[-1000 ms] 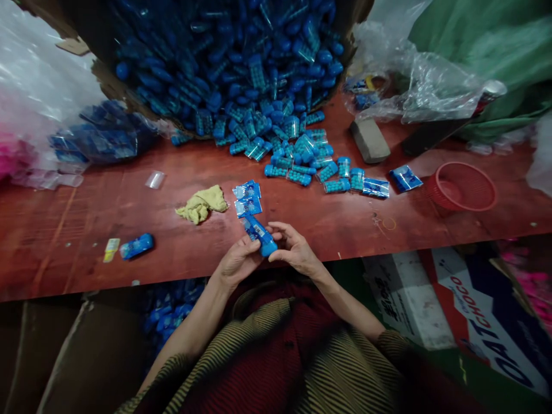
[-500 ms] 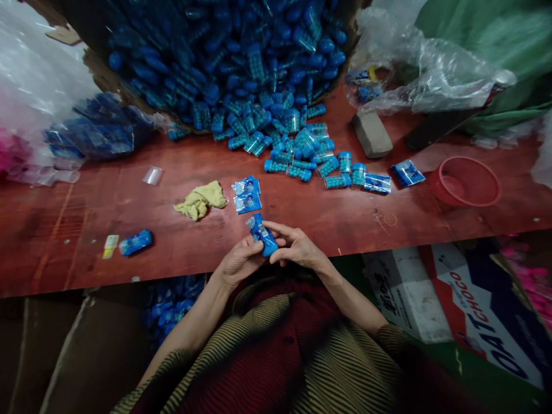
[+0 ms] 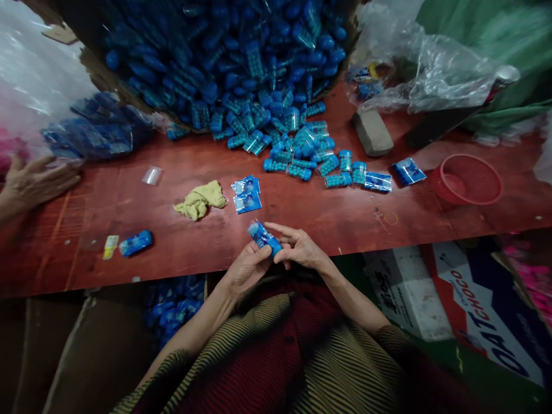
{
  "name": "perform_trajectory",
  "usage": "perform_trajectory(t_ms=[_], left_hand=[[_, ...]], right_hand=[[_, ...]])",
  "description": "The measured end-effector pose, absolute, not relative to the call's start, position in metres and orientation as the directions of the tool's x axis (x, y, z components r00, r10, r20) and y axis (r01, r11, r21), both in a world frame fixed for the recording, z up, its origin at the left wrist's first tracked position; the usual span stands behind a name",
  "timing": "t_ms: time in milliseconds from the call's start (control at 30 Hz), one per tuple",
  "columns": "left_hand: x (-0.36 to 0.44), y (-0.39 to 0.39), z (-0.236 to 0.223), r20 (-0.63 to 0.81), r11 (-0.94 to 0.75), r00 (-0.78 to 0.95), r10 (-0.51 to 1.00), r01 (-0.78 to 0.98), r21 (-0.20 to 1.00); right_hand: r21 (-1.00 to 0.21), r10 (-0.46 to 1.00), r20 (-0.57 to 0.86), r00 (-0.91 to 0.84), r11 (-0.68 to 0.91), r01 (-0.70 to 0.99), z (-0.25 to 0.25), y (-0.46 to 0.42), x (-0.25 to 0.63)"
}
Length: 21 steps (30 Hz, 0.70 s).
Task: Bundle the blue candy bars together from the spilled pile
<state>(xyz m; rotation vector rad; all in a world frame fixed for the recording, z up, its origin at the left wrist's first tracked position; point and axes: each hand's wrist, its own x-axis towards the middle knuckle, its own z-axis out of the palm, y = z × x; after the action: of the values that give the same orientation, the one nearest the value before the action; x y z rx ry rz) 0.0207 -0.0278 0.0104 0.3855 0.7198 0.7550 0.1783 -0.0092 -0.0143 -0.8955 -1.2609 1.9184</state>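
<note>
Just past the table's front edge I hold a small blue capped bottle with a printed blue sleeve around it. My left hand grips it from below with the thumb laid across it. Around its lower right end, the thumb and fingers of my right hand are closed, with the forefinger stretched along its far side. A few blue printed sleeves lie flat on the table beyond my hands. Left of those is a crumpled yellow cloth.
A large open box spills many blue bottles at the back. Farther right are a grey block and a red basket. Another person's hand is at the far left, near a bag of blue packets. One sleeved bottle lies front left.
The bottle has turned in my hands, so its printed front faces up where a barcode side showed before. Another person's hand has come in at the far left.
</note>
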Motion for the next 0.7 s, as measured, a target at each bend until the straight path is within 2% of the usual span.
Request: perform_trajectory(t_ms=[133, 333, 533, 700], left_hand=[[0.027, -0.031, 0.009, -0.433, 0.614, 0.438, 0.788, -0.508, 0.604], [0.034, -0.032, 0.006, -0.467, 0.582, 0.348, 0.813, -0.53, 0.617], [0.039, -0.029, 0.009, -0.444, 0.566, 0.351, 0.824, -0.539, 0.624], [0.034, -0.027, 0.011, -0.429, 0.587, 0.401, 0.809, -0.535, 0.607]], right_hand=[[-0.957, 0.851, -0.167, -0.497, -0.261, -0.126, -0.016, -0.011, 0.178], [-0.905, 0.866, -0.25, -0.432, -0.367, -0.212, -0.021, -0.012, 0.174], [-0.934, 0.909, -0.221, -0.354, -0.302, -0.191, -0.019, -0.012, 0.171], [-0.89, 0.837, -0.255, -0.484, -0.398, -0.221, -0.021, -0.009, 0.174]])
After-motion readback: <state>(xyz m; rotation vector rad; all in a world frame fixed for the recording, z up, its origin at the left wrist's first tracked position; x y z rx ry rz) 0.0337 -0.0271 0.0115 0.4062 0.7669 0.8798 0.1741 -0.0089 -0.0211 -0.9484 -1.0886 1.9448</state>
